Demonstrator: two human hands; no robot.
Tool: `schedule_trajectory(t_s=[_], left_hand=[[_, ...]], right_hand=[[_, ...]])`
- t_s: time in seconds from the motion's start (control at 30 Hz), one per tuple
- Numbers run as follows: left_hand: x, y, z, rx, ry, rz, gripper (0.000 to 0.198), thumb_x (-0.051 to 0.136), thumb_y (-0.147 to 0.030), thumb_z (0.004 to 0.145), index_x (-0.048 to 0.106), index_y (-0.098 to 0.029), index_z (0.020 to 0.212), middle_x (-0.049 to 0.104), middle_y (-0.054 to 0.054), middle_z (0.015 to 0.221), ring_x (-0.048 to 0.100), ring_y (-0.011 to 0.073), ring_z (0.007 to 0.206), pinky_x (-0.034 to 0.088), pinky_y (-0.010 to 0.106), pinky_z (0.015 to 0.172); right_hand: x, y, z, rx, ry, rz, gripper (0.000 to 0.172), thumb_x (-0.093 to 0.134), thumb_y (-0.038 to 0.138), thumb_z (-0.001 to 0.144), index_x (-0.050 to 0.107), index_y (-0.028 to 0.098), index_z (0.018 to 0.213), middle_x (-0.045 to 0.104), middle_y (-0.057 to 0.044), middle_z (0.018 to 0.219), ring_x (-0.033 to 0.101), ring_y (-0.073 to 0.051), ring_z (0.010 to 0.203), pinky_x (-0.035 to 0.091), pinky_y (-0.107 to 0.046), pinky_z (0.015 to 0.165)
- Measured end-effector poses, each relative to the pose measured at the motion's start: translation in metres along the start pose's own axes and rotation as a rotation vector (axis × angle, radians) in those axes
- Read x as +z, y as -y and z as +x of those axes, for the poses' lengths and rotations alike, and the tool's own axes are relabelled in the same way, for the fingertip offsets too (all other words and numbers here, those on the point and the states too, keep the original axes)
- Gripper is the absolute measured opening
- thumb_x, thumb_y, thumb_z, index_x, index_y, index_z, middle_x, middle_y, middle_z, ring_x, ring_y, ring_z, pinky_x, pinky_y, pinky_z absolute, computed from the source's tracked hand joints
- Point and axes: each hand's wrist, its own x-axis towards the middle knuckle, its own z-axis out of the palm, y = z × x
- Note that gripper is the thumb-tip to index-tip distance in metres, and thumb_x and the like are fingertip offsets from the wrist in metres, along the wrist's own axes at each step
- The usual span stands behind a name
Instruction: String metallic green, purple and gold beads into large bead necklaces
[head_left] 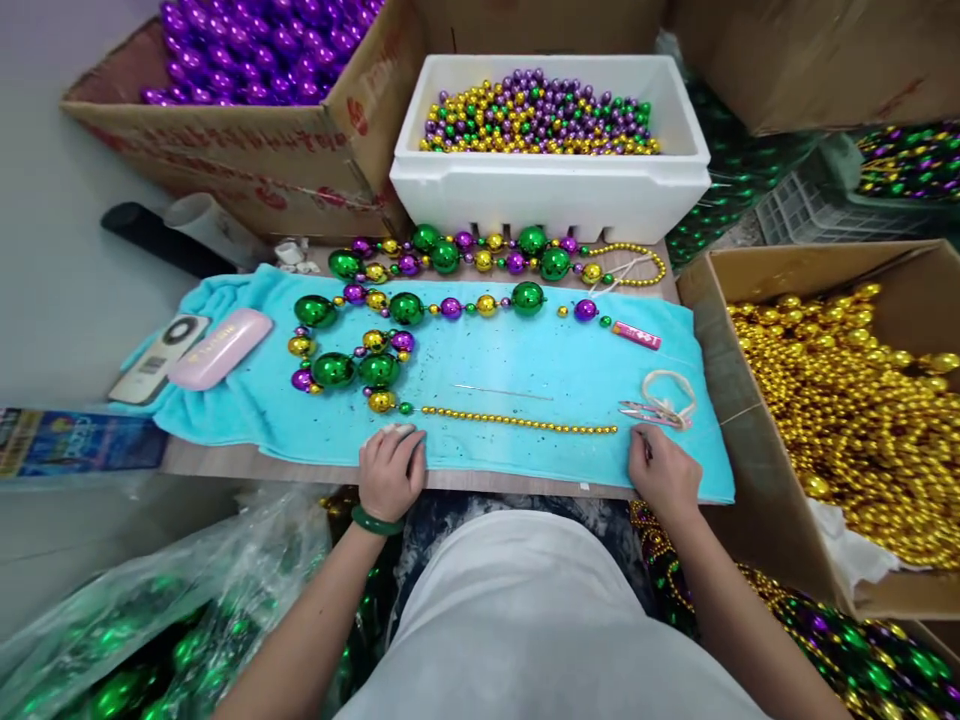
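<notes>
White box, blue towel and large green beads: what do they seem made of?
White box: likely polystyrene foam, judging by its thick, matte white walls.
Blue towel: probably soft plush fabric, since its surface looks napped and it bunches in folds.
Large green beads: mirror-glossy, probably metallic-coated plastic; the sharp highlights fit, though glass is possible.

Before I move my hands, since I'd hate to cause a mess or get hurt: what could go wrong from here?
The thin needle-like rod lies loose on the blue towel, so a sweeping hand might get pricked. The row of small gold beads lies close to the left hand and could be knocked out of line. The pointed tool beside the right hand might jab it.
</notes>
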Motion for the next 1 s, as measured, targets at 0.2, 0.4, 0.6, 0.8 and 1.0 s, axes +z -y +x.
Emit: schedule_trajectory(t_s=[0.2,0.4,0.6,0.8,1.0], left_hand=[[-0.0016,-0.0053,0.0023,-0.016,-0.014,0.032,0.021,0.058,-0.02,0.081,0.07,-0.019,0.099,0.07,0.01,0.102,0.057,0.0266,0.101,0.04,0.042,0.093],[-0.0037,-0.0076,0.0035,-0.058,0.013,0.042,0.022,0.058,-0.022,0.081,0.07,-0.02,0.099,0.07,0.009,0.101,0.057,0.0263,0.099,0.04,0.04,0.091],[-0.0038,-0.0076,0.0032,-0.073,0.016,0.023,0.022,0.057,-0.022,0.081,0.071,-0.02,0.099,0.07,0.009,0.102,0.056,0.0269,0.099,0.039,0.04,0.09],[-0.0027,-0.0067,0.0014,-0.088,0.032,0.025,0.024,0.057,-0.022,0.081,0.071,-0.021,0.1,0.07,0.008,0.103,0.056,0.0271,0.099,0.04,0.04,0.09],[-0.0019,-0.0055,0.0009,-0.094,0.044,0.017,0.024,0.056,-0.023,0.081,0.071,-0.022,0.1,0.07,0.009,0.103,0.056,0.0269,0.1,0.039,0.041,0.09]], right_hand=[[0.0002,0.0004,0.0021,0.017,0.012,0.002,0.025,0.048,0.03,0.087,0.067,0.015,0.093,0.061,-0.004,0.061,0.05,-0.013,0.055,0.022,-0.024,0.053],[-0.001,0.0027,0.0038,0.076,0.043,0.001,0.024,0.049,0.031,0.085,0.068,0.017,0.092,0.058,-0.002,0.057,0.046,-0.012,0.052,0.021,-0.023,0.052],[-0.0015,0.0022,0.0032,0.059,0.025,-0.012,0.025,0.049,0.032,0.085,0.068,0.016,0.091,0.058,-0.003,0.057,0.047,-0.013,0.052,0.022,-0.024,0.053],[-0.0003,-0.0003,0.0019,0.046,0.022,-0.019,0.025,0.049,0.032,0.086,0.067,0.016,0.092,0.059,-0.003,0.058,0.048,-0.014,0.053,0.022,-0.023,0.052],[0.0,-0.0008,0.0016,0.058,0.043,-0.016,0.026,0.048,0.033,0.086,0.067,0.016,0.092,0.056,-0.002,0.056,0.048,-0.014,0.052,0.023,-0.024,0.052]])
